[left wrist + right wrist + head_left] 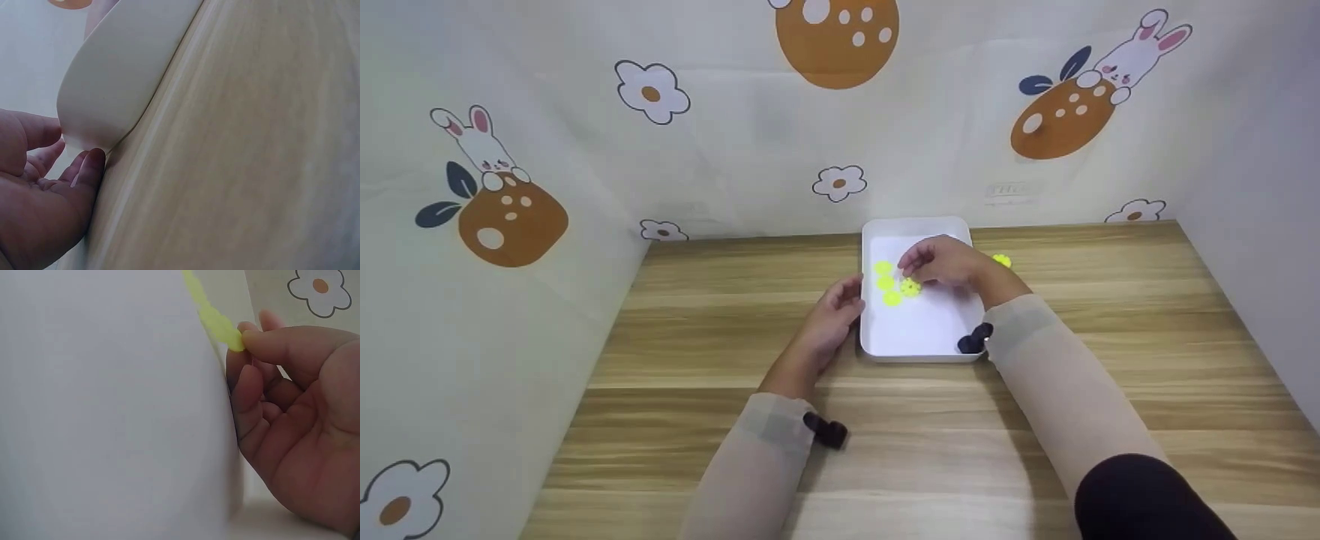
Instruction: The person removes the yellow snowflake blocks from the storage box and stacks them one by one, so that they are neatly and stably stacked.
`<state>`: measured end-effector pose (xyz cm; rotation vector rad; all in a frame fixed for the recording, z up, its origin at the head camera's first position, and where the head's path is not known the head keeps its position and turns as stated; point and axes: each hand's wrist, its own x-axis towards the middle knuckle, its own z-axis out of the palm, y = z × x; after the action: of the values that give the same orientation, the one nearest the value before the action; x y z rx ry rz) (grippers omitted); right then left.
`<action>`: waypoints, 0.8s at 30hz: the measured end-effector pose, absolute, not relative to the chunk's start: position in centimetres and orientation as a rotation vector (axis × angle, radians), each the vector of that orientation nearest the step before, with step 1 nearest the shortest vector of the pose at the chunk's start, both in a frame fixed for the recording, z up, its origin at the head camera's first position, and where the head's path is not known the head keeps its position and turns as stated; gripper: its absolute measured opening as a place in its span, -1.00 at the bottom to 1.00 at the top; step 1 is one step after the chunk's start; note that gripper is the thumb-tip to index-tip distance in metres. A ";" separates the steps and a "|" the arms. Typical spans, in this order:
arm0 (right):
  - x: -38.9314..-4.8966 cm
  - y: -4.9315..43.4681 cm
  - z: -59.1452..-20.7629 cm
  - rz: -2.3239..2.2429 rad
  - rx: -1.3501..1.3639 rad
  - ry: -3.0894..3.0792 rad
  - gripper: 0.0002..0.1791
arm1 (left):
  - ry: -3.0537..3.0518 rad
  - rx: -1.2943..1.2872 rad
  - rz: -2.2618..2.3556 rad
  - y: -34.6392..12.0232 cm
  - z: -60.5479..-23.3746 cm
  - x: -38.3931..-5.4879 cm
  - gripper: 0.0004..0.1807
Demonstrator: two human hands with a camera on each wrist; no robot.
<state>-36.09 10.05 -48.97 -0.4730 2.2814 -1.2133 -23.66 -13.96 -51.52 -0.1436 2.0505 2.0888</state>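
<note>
A white rectangular tray (919, 330) stands on the table, with several small bright yellow round pieces (885, 283) on the left half of its floor. My right hand (943, 260) is over the tray, pinching the edge of a yellow scalloped disc (219, 328) between thumb and finger. In the head view a yellow piece with a dotted pattern (911, 288) shows just below those fingertips. At the tray's left side, my left hand (832, 315) touches the outer wall with loosely bent fingers. The left wrist view has its fingertips against the tray's pale corner (112, 84).
Another yellow piece (1001, 260) lies on the table right of the tray, partly behind the right wrist. A curtain (750, 135) printed with rabbits and flowers stands behind the wood-grain table (697, 337). Small black devices (826, 431) sit on both wrists.
</note>
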 end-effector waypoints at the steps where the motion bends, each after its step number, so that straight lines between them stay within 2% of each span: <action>1: -36.1 10.0 -48.9 -1.224 -0.451 2.285 -0.72 | 2.052 -0.148 2.089 -13.9 -51.5 -23.6 -0.42; 7: -36.2 9.7 -48.6 -1.334 -0.331 2.258 -0.73 | 2.059 -0.155 2.091 -13.9 -51.6 -23.7 -0.43; 17: -36.2 9.9 -46.4 -1.601 -0.243 2.153 -0.62 | 2.076 -0.139 2.089 -13.9 -51.6 -23.7 -0.42; 24: -35.6 11.4 -44.7 -1.659 -0.243 2.170 -0.69 | 2.053 -0.100 2.102 -14.1 -51.8 -23.6 -0.41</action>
<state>-35.61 11.39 -44.68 -0.2428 2.1695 -1.6586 -23.64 -14.06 -51.81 -0.0996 2.0533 2.1021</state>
